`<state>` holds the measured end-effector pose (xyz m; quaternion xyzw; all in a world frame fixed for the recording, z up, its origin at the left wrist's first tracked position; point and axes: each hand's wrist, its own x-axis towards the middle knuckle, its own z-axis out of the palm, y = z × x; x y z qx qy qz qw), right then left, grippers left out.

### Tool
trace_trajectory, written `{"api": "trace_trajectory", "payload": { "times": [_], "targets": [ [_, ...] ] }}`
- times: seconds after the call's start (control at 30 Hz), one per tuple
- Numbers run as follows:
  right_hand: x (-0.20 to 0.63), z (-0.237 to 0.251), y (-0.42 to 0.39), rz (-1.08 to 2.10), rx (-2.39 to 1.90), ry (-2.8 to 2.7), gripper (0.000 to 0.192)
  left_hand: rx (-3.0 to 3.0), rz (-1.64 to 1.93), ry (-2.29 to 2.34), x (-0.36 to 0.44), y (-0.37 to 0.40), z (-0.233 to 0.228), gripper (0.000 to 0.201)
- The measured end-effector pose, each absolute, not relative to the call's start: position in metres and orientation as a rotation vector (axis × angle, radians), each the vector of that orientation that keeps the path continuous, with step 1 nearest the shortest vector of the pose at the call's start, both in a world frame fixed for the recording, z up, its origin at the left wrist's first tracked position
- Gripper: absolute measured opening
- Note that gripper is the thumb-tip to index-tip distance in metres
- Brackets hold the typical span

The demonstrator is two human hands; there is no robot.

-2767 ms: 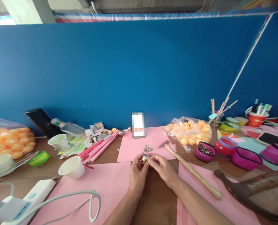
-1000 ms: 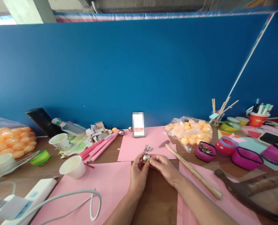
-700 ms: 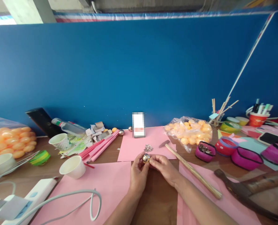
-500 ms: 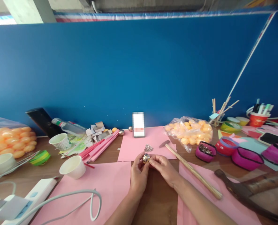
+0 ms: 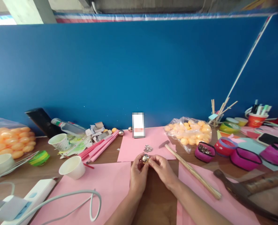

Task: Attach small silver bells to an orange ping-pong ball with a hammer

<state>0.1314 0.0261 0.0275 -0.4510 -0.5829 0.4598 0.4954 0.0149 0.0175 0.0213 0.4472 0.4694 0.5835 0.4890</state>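
Observation:
A small shiny ball (image 5: 145, 158), its surface silvery and golden as if covered with metal studs, sits between my two hands over the bare strip of table. My left hand (image 5: 138, 175) is closed around its left and lower side. From the right, my right hand (image 5: 161, 168) has thumb and fingers pinched together against the ball's edge; anything small between those fingertips is hidden. Just beyond the ball, a little pile of shiny metal pieces, like thumbtacks (image 5: 148, 148), lies on a pink sheet (image 5: 127, 150).
Right: a hammer with a pale wooden handle (image 5: 195, 173), a bag of orange balls (image 5: 188, 131), a purple container with metal pieces (image 5: 204, 152), a dark claw hammer (image 5: 237, 193). Left: a white cup (image 5: 72, 167), pink strips (image 5: 101, 147), a power strip (image 5: 33, 197). A blue partition (image 5: 139, 68) stands behind.
The view has shifted very slightly. Both hands stay on the ball in nearly the same place, and the ball appears turned a little.

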Motion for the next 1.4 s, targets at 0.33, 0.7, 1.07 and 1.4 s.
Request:
{"api": "trace_trajectory", "payload": {
  "times": [0.33,0.7,1.07,1.4],
  "targets": [
    [0.129,0.03,0.024,1.078,-1.11,-1.386,0.022,1.066,1.432,1.127,0.014,0.017,0.019,0.043],
    [0.127,0.031,0.024,1.144,-1.053,-1.276,0.021,1.097,1.427,1.112,0.015,0.014,0.025,0.041],
    [0.126,0.032,0.027,1.285,-0.941,-1.171,0.024,1.018,1.403,1.022,0.016,0.013,0.03,0.044],
    [0.129,0.036,0.026,1.309,-0.923,-1.229,0.023,0.737,1.388,0.858,0.017,0.012,0.035,0.041]
  ]
}}
